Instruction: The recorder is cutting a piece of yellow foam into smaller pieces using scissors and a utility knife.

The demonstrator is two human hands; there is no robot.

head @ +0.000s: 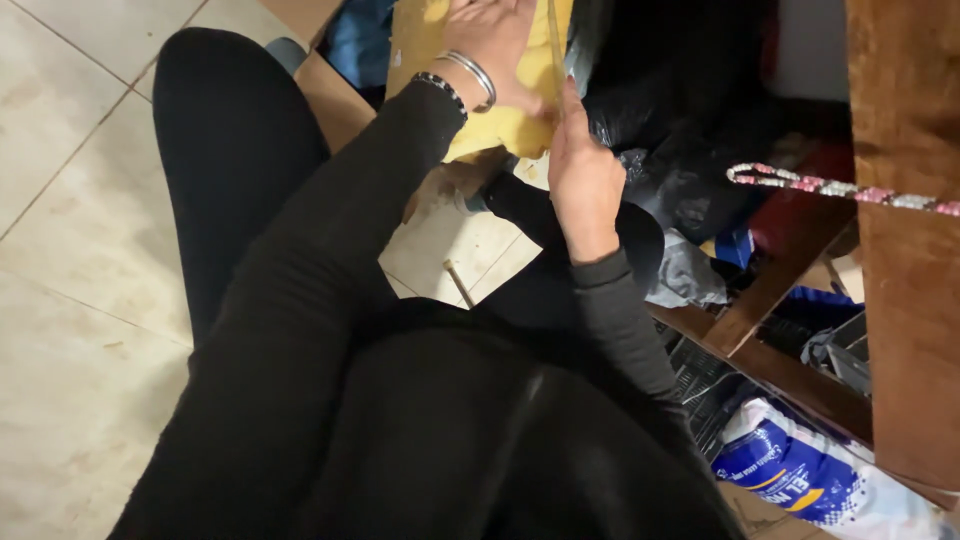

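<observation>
The left hand (495,45) lay flat and open, palm down, on a yellow sheet (500,125) at the top centre of the frame, with two bracelets (462,82), one beaded and dark and one of plain metal, around its wrist. The right hand (583,175) sat just below and to the right of it, its fingers closed around a thin stick (553,45) that ran straight up to the top edge across the yellow sheet. Both arms wore black sleeves (330,270), and they reached up from the dark clothing that filled the lower middle of the frame. The yellow sheet rested near a cardboard box (330,95) at the upper left, touching or just over it, though I could not tell which. To the right of the hands, black plastic bags (680,110) were heaped in the upper part of the frame. A wooden frame (905,250) stood along the right edge, with a slanted brace below it and a beaded pink and white cord (840,188) lying across it. A white and blue sack (800,470) sat at the lower right, beside a dark crate (700,385). Pale floor tiles (70,250) covered the left side, and another small stick (458,282) lay on the tiles at the centre.
</observation>
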